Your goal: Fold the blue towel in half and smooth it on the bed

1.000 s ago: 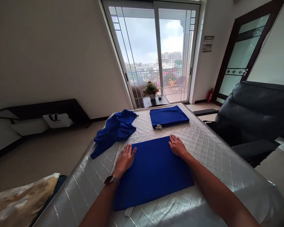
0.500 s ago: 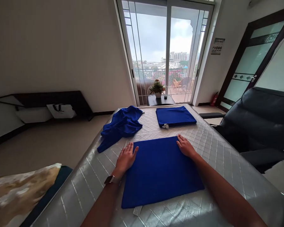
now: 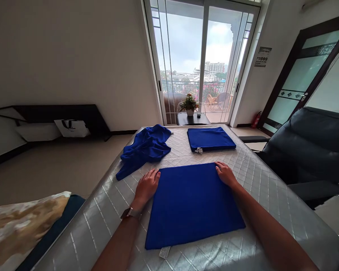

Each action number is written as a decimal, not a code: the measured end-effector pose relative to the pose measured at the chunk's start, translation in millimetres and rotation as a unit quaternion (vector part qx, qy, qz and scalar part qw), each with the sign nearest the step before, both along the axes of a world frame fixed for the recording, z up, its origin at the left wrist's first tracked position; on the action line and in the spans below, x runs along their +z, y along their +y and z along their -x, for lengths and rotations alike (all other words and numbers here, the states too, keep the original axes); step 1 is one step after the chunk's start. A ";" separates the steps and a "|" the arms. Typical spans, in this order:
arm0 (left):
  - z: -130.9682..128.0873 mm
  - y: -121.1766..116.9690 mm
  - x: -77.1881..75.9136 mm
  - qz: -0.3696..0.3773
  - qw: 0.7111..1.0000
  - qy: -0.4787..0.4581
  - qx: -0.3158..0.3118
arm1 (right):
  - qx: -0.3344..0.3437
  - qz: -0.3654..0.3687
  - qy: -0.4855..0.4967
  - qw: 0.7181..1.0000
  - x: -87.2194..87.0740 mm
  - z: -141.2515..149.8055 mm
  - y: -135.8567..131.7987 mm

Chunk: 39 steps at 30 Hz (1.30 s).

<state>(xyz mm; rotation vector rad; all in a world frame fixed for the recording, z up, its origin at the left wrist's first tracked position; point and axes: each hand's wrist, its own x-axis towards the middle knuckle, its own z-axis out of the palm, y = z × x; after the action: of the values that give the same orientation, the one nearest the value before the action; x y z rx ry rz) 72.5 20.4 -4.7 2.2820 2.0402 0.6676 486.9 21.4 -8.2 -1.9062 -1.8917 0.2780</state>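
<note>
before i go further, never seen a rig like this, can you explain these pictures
There is no machine here: these are a person's two bare hands, seen by one camera worn on the head, looking forward and down. The left hand, with a dark watch on its wrist, and the right hand touch the far corners of a flat, rectangular blue cloth. It lies on a silver-grey quilted surface. Beyond are a crumpled blue cloth, left, and a neatly folded blue cloth, right. Whether either hand grips, I can't tell.

The left hand (image 3: pixel 147 185) touches the flat blue cloth (image 3: pixel 193 205) at its eleven o'clock corner, the right hand (image 3: pixel 226 175) at one; beyond, at eleven, lies crumpled blue cloth (image 3: pixel 148 146).
</note>
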 end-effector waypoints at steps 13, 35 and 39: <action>-2.7 -3.1 3.0 0.001 0.999 0.032 -0.002 | 0.036 -0.031 -0.027 0.999 6.8 12.1 -6.1; -2.0 -1.7 3.3 0.006 0.999 0.045 -0.004 | 0.039 0.055 -0.091 0.994 0.0 29.1 -15.6; -3.6 -4.1 5.9 -0.008 0.999 0.034 -0.002 | 0.041 0.058 -0.084 0.994 -1.0 29.5 -14.8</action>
<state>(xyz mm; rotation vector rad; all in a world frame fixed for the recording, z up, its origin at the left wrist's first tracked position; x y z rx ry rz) 76.0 16.3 1.2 2.3487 2.0646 0.6180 457.4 6.6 -9.2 -1.9838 -2.1089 0.2654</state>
